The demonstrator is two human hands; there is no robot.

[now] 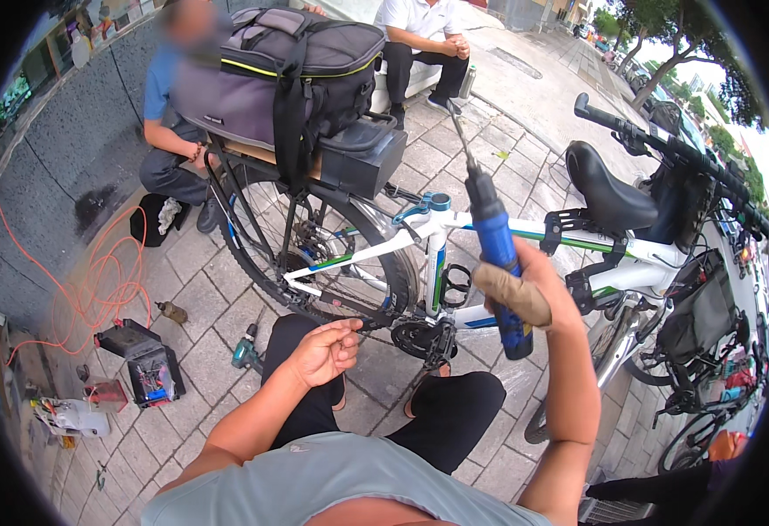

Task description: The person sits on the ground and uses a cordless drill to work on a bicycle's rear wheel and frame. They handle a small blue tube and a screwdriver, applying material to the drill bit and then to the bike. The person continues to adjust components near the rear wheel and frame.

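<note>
My right hand [525, 285] is wrapped round a blue bottle [500, 254] with a black neck and a long thin spout, raised in front of the white bicycle frame [643, 252]. Something tan covers part of that hand near the thumb. My left hand [325, 352] is closed, with its fingers curled and the thumb against the index finger. Its fingertips are close to the chain, to the left of the crank [420, 337]; anything between them is too small to make out. The bicycle's rear wheel [314, 245] stands beyond that hand.
A large grey-black bag [292, 66] rides on the rear rack above a black box [367, 162]. Left on the paving are a green power drill [247, 349], an open toolbox [149, 368] and an orange hose [95, 272]. Two people sit beyond; more bicycles [696, 307] stand right.
</note>
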